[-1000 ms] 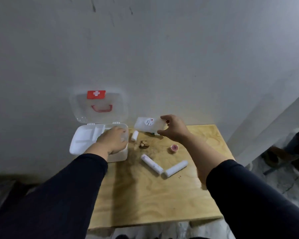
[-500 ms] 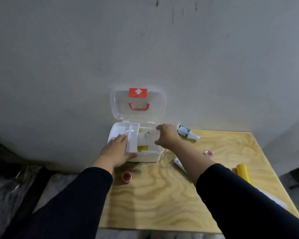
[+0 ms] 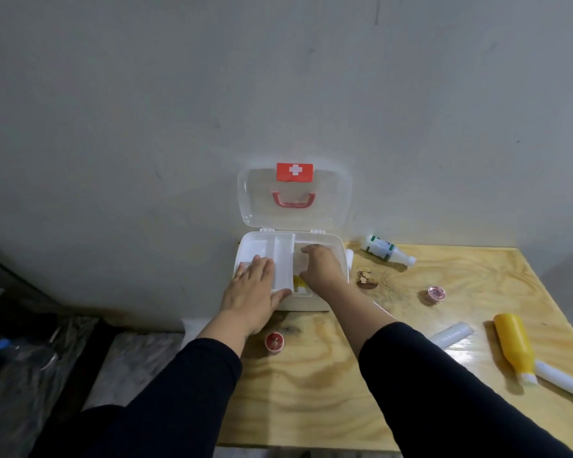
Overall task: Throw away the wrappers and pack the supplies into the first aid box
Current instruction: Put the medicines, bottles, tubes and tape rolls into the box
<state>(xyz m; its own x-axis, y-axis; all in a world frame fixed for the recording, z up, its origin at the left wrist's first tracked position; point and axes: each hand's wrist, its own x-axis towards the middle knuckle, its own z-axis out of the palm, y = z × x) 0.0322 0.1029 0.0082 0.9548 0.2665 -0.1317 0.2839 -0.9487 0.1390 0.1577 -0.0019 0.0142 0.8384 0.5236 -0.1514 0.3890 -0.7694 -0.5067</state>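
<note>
Head view: the first aid box [image 3: 339, 256] sits open against the wall, its clear lid [image 3: 295, 196] upright. The left hand [image 3: 253, 292] lies flat and open across the inner tray [image 3: 280, 262], which rests skewed over the left part of the box. The right hand [image 3: 320, 271] reaches down into the right part, fingers curled; whether it grips anything there I cannot tell, since the hand covers whatever lies beneath it (a yellow edge shows just under the wrist).

Risks from here, as I judge them:

- The tray is askew. If the left hand presses down on its near end, it could tip or jam against the right hand's fingers.
- Pushing both hands toward the wall could knock the lid forward onto them.
- Just below the left wrist sits a small red cap [image 3: 274, 341]; drawing the arm back could sweep it off the near edge of the surface [image 3: 311, 391].
- To the right of the right forearm lie 1 white bottle [image 3: 386, 249], a pink cap [image 3: 436, 293], a white roll [image 3: 450, 335] and a yellow bottle [image 3: 513, 345]. The round ones could roll if the forearm swings out carelessly.
- A crumpled brown scrap [image 3: 365, 280], likely a wrapper, lies near the right wrist and could be packed by mistake.
</note>
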